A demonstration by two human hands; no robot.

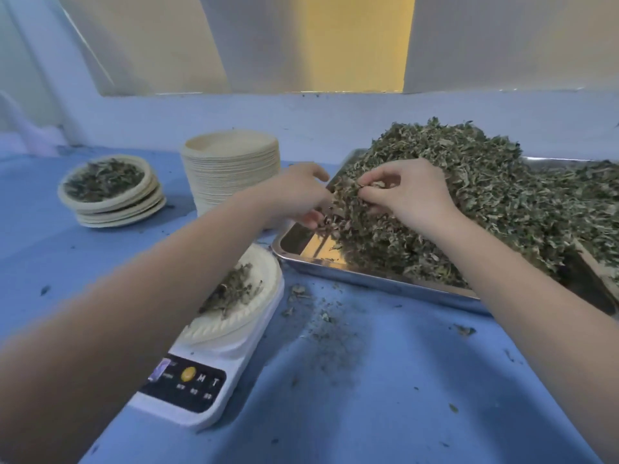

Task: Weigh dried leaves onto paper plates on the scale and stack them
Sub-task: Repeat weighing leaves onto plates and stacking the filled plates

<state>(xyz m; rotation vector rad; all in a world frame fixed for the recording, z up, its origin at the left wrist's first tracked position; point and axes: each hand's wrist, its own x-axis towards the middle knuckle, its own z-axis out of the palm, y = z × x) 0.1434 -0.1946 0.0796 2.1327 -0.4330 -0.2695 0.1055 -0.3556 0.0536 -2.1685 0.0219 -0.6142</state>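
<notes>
A big heap of dried leaves [485,202] fills a steel tray [378,283] at the right. Both hands work at the heap's left edge. My right hand [412,192] pinches a tuft of leaves between thumb and fingers. My left hand [294,192] curls round leaves at the tray's left rim. Below my left forearm a white scale [201,390] carries a paper plate [241,316] with a small pile of leaves. A stack of filled plates [110,192] stands at the far left, its top plate holding leaves.
A tall stack of bare paper plates [231,172] stands behind the scale, close to my left hand. Leaf crumbs [321,326] litter the blue table [385,396] in front of the tray. A pale wall [335,118] runs along the table's back edge.
</notes>
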